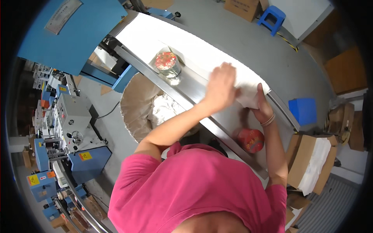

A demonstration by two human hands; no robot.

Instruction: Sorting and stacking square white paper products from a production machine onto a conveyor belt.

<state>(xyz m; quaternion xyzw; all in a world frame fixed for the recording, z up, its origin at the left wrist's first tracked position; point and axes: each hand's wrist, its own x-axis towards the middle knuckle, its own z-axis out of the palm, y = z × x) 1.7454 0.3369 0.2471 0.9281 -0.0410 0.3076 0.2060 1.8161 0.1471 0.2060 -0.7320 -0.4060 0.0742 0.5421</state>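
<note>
A long row of white, paper-like material lies along a metal trough, its near-right end between my hands. My left hand, slightly smeared by motion, is over the row's near edge with its fingers stretched out. At the end of the row, my right hand grips the white material, thumb up along its end face; its other fingers are partly hidden. A cylinder with a red patterned top and shiny side stands in the trough left of my left hand. A round red object with gold marks sits near my right forearm.
A brown-lined bin with crumpled white scraps stands below the trough. A blue machine panel rises at the far left, with more machinery below. Open cardboard box, blue bin and blue stool are on the right.
</note>
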